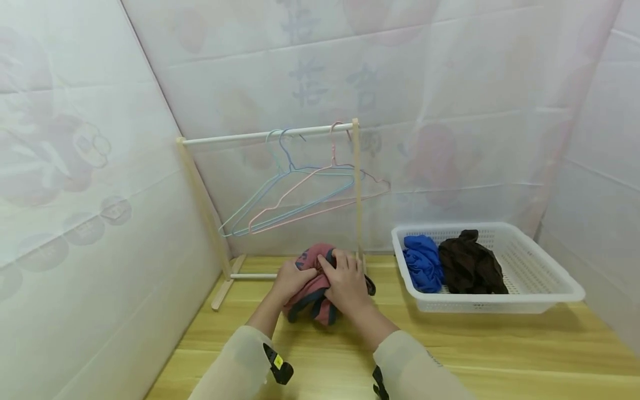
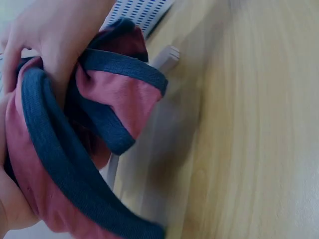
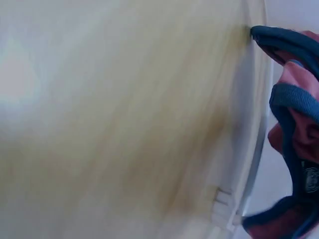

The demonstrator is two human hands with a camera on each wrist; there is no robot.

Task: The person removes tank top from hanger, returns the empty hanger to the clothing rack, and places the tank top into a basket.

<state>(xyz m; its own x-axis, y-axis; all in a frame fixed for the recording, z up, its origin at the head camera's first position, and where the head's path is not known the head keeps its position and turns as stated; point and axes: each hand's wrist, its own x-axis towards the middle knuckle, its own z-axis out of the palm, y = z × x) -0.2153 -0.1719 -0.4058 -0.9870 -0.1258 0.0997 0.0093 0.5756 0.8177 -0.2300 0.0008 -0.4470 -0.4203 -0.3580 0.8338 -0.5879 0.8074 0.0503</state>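
Observation:
A bunched pink garment with dark blue trim (image 1: 311, 288) is held in both hands, low in front of the clothes rack. My left hand (image 1: 291, 282) grips its left side, with the thumb pressed into the cloth. From the right, my right hand (image 1: 348, 284) holds the other side, its fingers spread over the fabric. In the left wrist view the garment (image 2: 119, 94) hangs in folds above the wooden table. Its trimmed edges and a dark label (image 3: 311, 179) show in the right wrist view. Whether it is a top or shorts I cannot tell.
Several thin hangers, among them a pink one (image 1: 295, 191) and a blue one (image 1: 287, 153), hang on the rack's white rod (image 1: 230, 137). A white basket (image 1: 540, 266) at right holds a blue cloth (image 1: 423, 264) and a dark brown cloth (image 1: 472, 266). White curtains enclose the table (image 1: 480, 350).

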